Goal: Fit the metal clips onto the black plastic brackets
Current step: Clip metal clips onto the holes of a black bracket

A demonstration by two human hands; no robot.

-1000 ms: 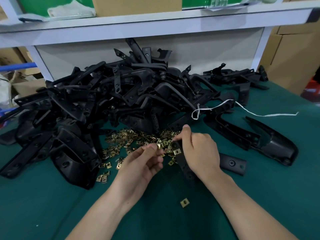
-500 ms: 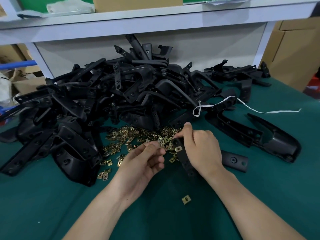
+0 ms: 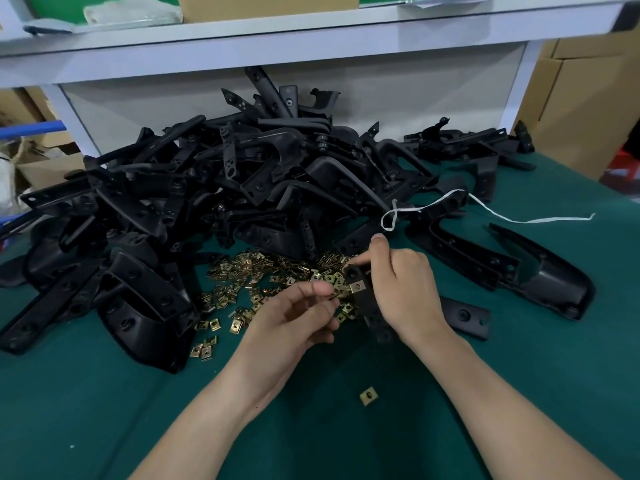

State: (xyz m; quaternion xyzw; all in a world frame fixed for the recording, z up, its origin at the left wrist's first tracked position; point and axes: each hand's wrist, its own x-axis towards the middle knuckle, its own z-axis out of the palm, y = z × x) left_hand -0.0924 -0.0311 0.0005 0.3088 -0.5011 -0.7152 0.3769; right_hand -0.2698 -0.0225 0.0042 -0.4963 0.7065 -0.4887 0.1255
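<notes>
My right hand [image 3: 403, 289] grips a narrow black plastic bracket [image 3: 369, 306] near its top end; one brass-coloured metal clip [image 3: 357, 286] sits on its edge. My left hand [image 3: 294, 317] is just left of it, thumb and fingers pinching a small metal clip [image 3: 335, 295] close to the bracket. A scatter of loose metal clips [image 3: 256, 275] lies on the green table behind my hands. A big heap of black plastic brackets [image 3: 221, 202] rises behind the clips.
A single clip [image 3: 368, 395] lies on the green mat [image 3: 519, 393] between my forearms. Two long black brackets [image 3: 512, 268] and a small flat black piece [image 3: 465, 315] lie to the right. A white string [image 3: 502, 216] trails across the right side. A white shelf frame [image 3: 277, 39] stands behind.
My hands and the bracket have drifted slightly away from me toward the clip pile. My left hand has come closer to the bracket with its clip.
</notes>
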